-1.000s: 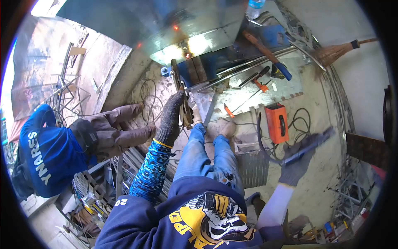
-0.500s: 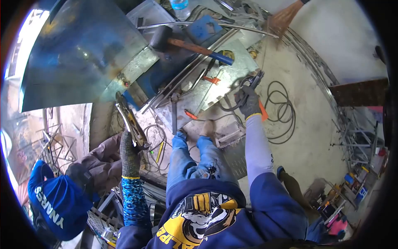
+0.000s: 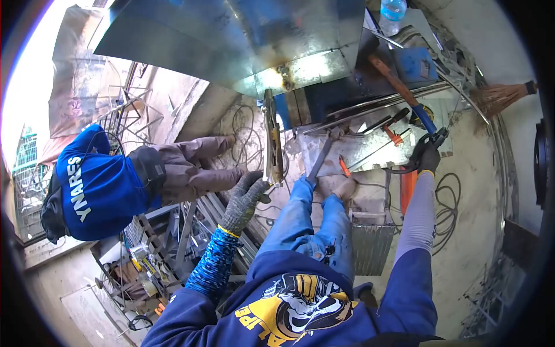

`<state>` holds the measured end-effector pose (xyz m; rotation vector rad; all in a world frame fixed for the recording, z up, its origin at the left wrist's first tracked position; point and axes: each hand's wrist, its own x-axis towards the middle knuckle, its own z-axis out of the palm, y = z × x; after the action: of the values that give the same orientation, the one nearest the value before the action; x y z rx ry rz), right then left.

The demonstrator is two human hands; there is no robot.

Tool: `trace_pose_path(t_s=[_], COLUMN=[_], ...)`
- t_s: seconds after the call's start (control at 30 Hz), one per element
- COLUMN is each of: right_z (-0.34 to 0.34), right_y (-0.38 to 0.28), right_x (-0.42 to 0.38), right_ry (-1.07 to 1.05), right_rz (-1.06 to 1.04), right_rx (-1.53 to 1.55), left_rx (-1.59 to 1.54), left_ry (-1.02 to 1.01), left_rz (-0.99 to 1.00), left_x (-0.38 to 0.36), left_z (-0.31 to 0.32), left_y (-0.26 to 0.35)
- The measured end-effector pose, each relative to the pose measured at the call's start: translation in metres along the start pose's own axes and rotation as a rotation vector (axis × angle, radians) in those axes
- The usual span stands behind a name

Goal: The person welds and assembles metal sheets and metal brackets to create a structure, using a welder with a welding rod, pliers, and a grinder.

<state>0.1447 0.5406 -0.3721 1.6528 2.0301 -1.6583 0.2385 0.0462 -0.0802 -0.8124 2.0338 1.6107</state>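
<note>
My left hand (image 3: 245,202), in a grey knit glove, has its fingers stretched out at the lower end of a pair of locking pliers (image 3: 273,141). Those pliers hang by their jaws from the edge of a large metal sheet panel (image 3: 225,43), below a scorched spot on its lit strip. Off to the right, my right hand (image 3: 429,159), in a dark glove, grips a black welding electrode holder (image 3: 433,140) with its cable looping down. Beside that hand lies a hammer (image 3: 399,84) with a wooden and blue handle.
A co-worker in a blue shirt (image 3: 98,182) bends over at left. Orange-handled clamps (image 3: 393,135) and a tape measure (image 3: 425,114) lie on sheet metal (image 3: 370,159). Cable coils (image 3: 448,211) rest on the floor. A broom (image 3: 500,98) and water bottle (image 3: 392,16) are farther back.
The view has swung left, showing more of the co-worker. My left fingers have come off the pliers' handles and straightened. My right hand keeps the electrode holder.
</note>
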Motion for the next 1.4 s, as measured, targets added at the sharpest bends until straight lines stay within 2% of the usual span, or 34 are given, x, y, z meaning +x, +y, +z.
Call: trace_pose_path(t_s=[0.03, 0.1, 0.2, 0.43, 0.6, 0.7, 0.77, 0.83, 0.87, 0.9, 0.93, 0.97, 1.0, 1.03, 1.07, 1.1, 1.13, 1.17, 1.23, 1.27, 1.33, 1.37, 1.4], right_z=[0.002, 0.001, -0.005, -0.014, -0.021, -0.027, -0.037, -0.045, -0.043, -0.037, -0.031, -0.016, -0.002, 0.014, 0.031, 0.050, 0.063, 0.078, 0.099, 0.108, 0.125, 0.136, 0.142], right_y=[-0.001, -0.005, -0.069, -0.020, -0.003, 0.003, 0.000, 0.004, 0.005, 0.032, 0.006, 0.016, 0.040, 0.057, 0.059, 0.076, 0.061, 0.067, 0.075, 0.069, 0.051, 0.054, 0.059], right_x=[0.002, 0.004, -0.067, -0.065, -0.048, -0.062, -0.084, -0.107, -0.128, -0.124, -0.169, -0.190, -0.198, -0.209, -0.235, -0.242, -0.259, -0.261, -0.264, -0.276, -0.294, -0.300, -0.307], right_ry=[-0.003, 0.228, 0.121, 0.138, 0.042, 0.190, 0.183, 0.396, 0.379, 0.392, 0.128, 0.087, 0.054, -0.031, -0.197, -0.295, -0.287, -0.281, -0.232, -0.223, -0.286, -0.302, -0.323], right_rz=[-0.001, -0.199, -0.115, -0.250, -0.266, -0.318, -0.313, -0.514, -0.591, -0.809, -0.686, -0.900, -0.845, -1.084, -0.861, -0.771, -0.719, -0.685, -0.701, -0.694, -0.499, -0.480, -0.456], right_rx=[-0.008, -0.441, -0.568, -0.599, -0.574, -0.606, -0.611, -0.593, -0.538, -0.424, -0.392, -0.345, -0.531, -0.603, -0.565, -0.471, -0.647, -0.632, -0.661, -0.660, -0.952, -0.826, -0.708], left_rx=[-0.005, -0.047, -0.067, -0.068, -0.091, -0.179, -0.254, -0.312, -0.382, -0.450, -0.475, -0.381, -0.394, -0.407, -0.412, -0.478, -0.542, -0.542, -0.380, -0.578, -0.502, -0.433, -0.446], left_ry=[0.003, -0.067, -0.071, -0.138, -0.121, -0.098, -0.037, -0.112, -0.131, -0.151, -0.153, -0.165, -0.159, -0.149, -0.161, -0.278, -0.392, -0.400, -0.407, -0.416, -0.403, -0.376, -0.380], left_rz=[-0.005, -0.054, -0.044, -0.087, -0.083, -0.040, -0.023, -0.023, -0.018, -0.016, 0.044, 0.096, 0.118, 0.141, 0.134, 0.084, 0.032, 0.021, 0.128, -0.019, 0.030, 0.093, 0.073], left_x=[0.000, 0.001, 0.000, -0.004, -0.002, 0.001, 0.004, 0.021, 0.032, 0.040, 0.041, 0.052, 0.056, 0.057, 0.057, 0.058, 0.059, 0.061, 0.069, 0.060, 0.061, 0.066, 0.069], left_z=[0.000, -0.001, 0.007, 0.019, 0.014, 0.008, 0.005, -0.004, -0.005, -0.005, 0.001, 0.002, 0.008, 0.016, 0.019, 0.019, 0.020, 0.019, 0.016, 0.022, 0.021, 0.020, 0.020], left_y=[-0.003, -0.010, -0.010, -0.010, -0.016, -0.013, -0.008, -0.015, -0.019, -0.022, -0.013, -0.020, -0.014, -0.005, 0.004, 0.013, 0.015, 0.010, 0.000, 0.026, 0.025, 0.026, 0.023])
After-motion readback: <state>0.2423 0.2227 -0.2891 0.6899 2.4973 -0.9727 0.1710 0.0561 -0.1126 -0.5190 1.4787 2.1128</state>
